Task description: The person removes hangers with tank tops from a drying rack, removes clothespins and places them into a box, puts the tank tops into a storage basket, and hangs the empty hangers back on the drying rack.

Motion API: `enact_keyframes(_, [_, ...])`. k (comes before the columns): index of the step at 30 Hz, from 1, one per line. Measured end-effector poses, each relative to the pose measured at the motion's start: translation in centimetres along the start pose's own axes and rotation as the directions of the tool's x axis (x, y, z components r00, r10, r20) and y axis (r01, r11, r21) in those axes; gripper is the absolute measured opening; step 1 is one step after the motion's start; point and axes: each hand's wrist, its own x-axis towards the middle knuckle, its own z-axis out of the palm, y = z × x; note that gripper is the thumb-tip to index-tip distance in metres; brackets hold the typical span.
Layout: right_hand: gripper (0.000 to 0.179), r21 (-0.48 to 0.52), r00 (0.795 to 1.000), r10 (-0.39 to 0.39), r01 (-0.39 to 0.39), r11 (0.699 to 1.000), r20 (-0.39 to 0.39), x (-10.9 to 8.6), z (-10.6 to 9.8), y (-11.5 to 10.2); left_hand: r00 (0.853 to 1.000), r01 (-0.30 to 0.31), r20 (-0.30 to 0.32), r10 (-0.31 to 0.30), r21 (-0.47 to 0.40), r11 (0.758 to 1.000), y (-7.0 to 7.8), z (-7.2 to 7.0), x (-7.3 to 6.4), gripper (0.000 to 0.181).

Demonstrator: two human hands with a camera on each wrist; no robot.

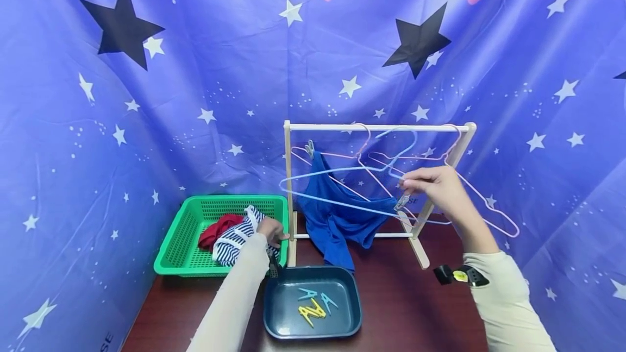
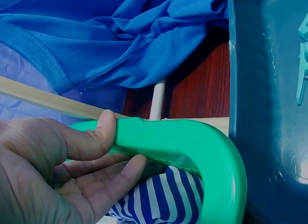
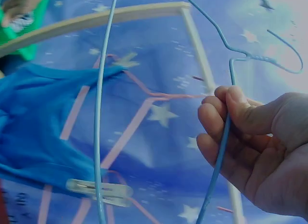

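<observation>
R hand pinches thin light-blue wire hanger on its shoulder nr the neck, near side of pale wooden rack; prob. light, springy, maybe slick, so gd hold. R forearm angles up & inward. L hand, arm stretched far, grips rim of green plastic basket, scene left; prob. light, stiff.

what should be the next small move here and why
Probably pick up the striped cloth with the left grip: it's at the green basket rim right beside that cloth, and the right grip holds a bare blue hanger.
</observation>
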Motion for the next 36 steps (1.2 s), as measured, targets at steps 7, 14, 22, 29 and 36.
enact_keyframes(7, [0.017, 0.196, 0.979, -0.027, 0.068, 0.978, -0.204, 0.3, -3.9, -0.4, 0.999, -0.040, -0.012, 0.041, 0.100, 0.994, 0.8, -1.0, -3.1, 0.017])
enact_keyframes(14, [0.020, 0.461, 0.927, 0.030, 0.157, 0.873, -0.373, -0.3, -7.7, 0.9, 0.998, -0.043, -0.044, 0.048, 0.114, 0.993, 0.5, -0.4, -1.9, 0.021])
enact_keyframes(22, [0.021, 0.594, 0.889, 0.115, 0.195, 0.780, -0.444, -1.8, -11.2, 3.9, 0.996, -0.018, -0.087, 0.028, 0.119, 0.993, 0.3, 0.1, -0.2, 0.017])
enact_keyframes(29, [0.020, 0.615, 0.877, 0.206, 0.121, 0.779, -0.434, -3.5, -13.2, 7.1, 0.996, -0.021, -0.081, 0.031, 0.123, 0.992, 0.5, -0.1, -1.1, 0.020])
enact_keyframes(36, [0.029, 0.583, 0.894, 0.240, 0.030, 0.812, -0.379, -4.5, -13.4, 9.4, 0.996, -0.008, -0.092, 0.018, 0.107, 0.994, 0.7, -0.1, -1.3, 0.016])
